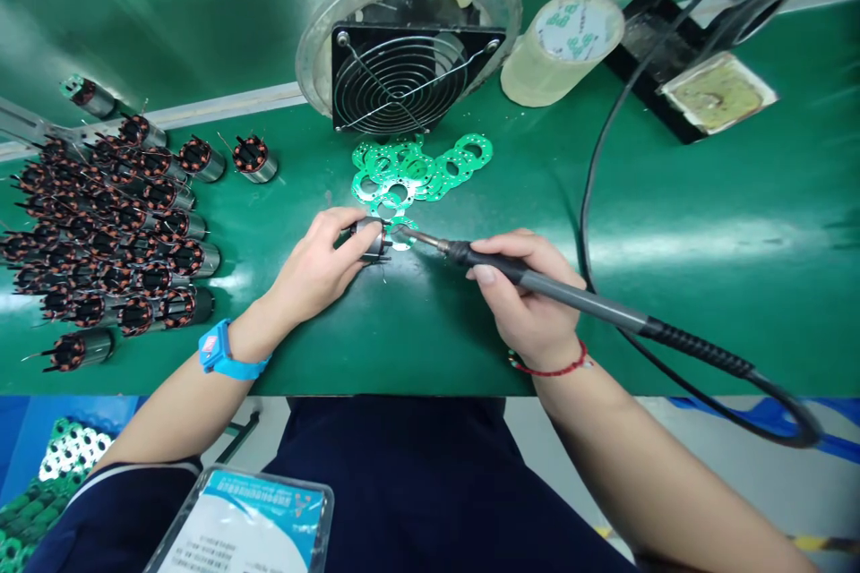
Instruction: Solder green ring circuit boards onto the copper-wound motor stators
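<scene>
My left hand [322, 255] is closed around a motor stator [366, 239] that lies on its side on the green bench, its wire end facing right. In my right hand [530, 291] is a soldering iron [571, 294], gripped like a pen and pointing left. Its tip is over a ring-shaped green circuit board [403, 243] beside the stator's wire end; whether the tip touches it I cannot tell. Just beyond my hands, more green ring boards [417, 166] lie in an overlapping heap. The fingers partly hide the stator.
Many stators [114, 233] stand packed at the left. A fume extractor fan [399, 81] is behind the boards. To its right are a tape roll [564, 49] and an iron stand with a sponge [718, 94]. The iron's black cable [591, 188] loops across the right side.
</scene>
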Demonstrator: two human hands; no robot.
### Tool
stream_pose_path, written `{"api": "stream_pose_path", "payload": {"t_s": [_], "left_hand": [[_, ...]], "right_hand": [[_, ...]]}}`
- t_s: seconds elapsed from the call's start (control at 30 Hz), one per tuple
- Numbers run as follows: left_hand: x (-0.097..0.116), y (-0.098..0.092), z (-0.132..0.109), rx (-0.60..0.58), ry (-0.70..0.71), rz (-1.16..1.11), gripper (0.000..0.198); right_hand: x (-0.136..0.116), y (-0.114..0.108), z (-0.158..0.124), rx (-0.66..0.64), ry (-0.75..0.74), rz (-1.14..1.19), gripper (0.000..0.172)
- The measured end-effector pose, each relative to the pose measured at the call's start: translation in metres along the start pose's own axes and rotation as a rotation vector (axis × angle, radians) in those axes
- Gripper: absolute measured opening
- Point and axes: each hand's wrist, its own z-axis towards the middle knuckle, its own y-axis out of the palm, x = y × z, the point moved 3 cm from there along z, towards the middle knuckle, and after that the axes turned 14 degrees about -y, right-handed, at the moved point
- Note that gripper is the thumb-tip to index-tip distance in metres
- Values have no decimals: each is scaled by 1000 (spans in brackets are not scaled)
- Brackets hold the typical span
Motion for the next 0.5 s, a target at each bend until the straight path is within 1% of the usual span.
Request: {"api": "stream_pose_path", "payload": {"t_s": [0.07,0.13,0.2,0.3,0.37,0.43,0.5], "left_hand": [[1,0,0,2,9,12,36],[2,-1,0,12,22,21,35],[2,-1,0,22,35,25,34],[2,-1,-1,12,32,13,34],[2,-3,-1,-9,-15,-28,36],[2,-5,-2,-27,-107,-99,40],[3,-8,-3,-32,-207,-181,45]], "right_hand": [[0,-1,0,33,-9,-75,13],[-1,-1,-1,9,-24,-135,18],[-3,1,-2,-70,-28,-157,25],[-6,5,-3,-216,15,-107,34],[-8,8,-1,-288,55,-80,32],[-11,12,3,-353,93,-106,27],[-15,17,9,-411,118,-129,26]]}}
